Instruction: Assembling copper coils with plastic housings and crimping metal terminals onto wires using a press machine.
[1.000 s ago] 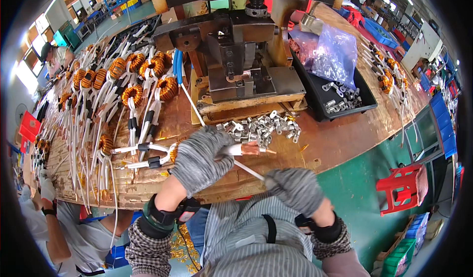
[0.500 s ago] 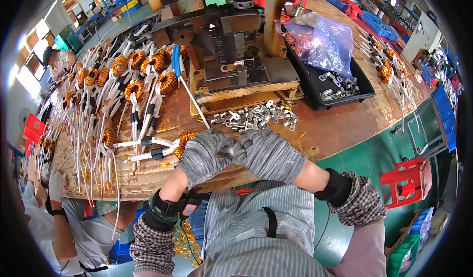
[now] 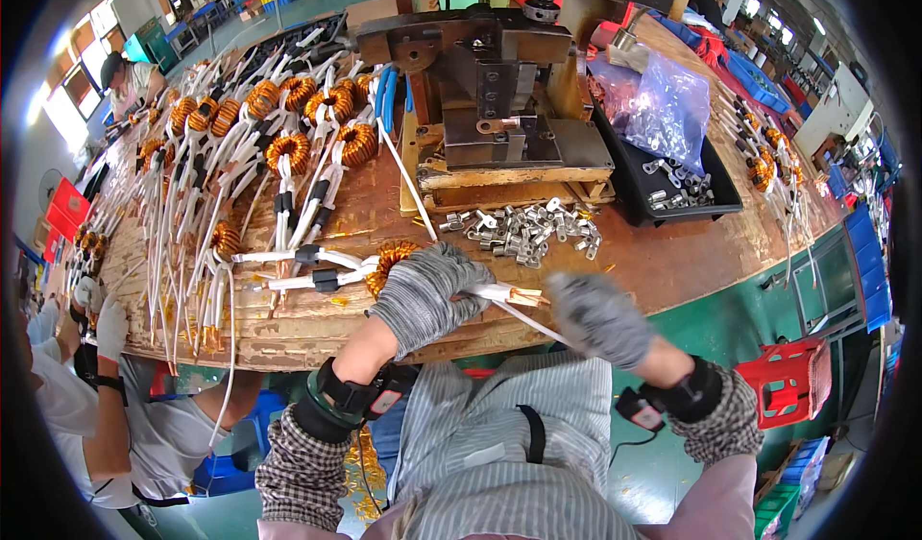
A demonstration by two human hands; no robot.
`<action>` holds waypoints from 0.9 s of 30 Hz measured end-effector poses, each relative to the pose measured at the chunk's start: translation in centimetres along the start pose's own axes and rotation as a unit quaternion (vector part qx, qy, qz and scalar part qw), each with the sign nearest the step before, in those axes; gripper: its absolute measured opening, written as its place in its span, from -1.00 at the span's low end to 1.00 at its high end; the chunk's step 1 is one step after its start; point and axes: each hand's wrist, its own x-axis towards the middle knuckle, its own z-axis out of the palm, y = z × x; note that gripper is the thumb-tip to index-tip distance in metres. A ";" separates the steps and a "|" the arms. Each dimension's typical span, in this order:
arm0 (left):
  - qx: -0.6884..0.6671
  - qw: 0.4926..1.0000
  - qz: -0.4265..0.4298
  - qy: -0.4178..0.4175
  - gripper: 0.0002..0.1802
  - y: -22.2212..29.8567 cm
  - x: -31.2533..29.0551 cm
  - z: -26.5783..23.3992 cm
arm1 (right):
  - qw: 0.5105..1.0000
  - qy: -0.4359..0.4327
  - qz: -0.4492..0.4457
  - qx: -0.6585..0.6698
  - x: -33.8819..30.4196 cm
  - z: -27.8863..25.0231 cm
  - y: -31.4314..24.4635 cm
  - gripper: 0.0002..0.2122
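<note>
Centrally in the frame, I see a white-sleeved lead (image 3: 493, 291) with bare copper strands (image 3: 526, 297) pointing right; the gloved left hand (image 3: 429, 295) has its fingers clamped on it, and an orange toroidal coil (image 3: 389, 262) lies just left of the glove. Right of the copper, the gloved right hand (image 3: 602, 321) is blurred, so I can't tell how its fingers stand. Above, I have loose metal lugs (image 3: 526, 234) before a dark press (image 3: 493, 84), more wound coils (image 3: 262, 99) upper left and a black tray (image 3: 693, 215) upper right.
</note>
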 end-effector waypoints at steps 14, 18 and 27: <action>0.123 0.984 0.126 0.023 -0.78 1.3 -1.4 0.1 | 0.881 -0.267 0.012 -0.391 6.9 -0.8 -1.3 -0.51; 0.107 0.964 0.218 0.109 -0.79 2.4 -3.3 -0.7 | 0.890 -0.422 -0.037 -0.168 7.2 0.9 -0.3 -0.61; 0.113 0.953 0.244 0.136 -0.79 2.9 -4.5 -1.4 | 0.812 -0.423 0.311 0.254 6.2 3.3 -3.2 -0.68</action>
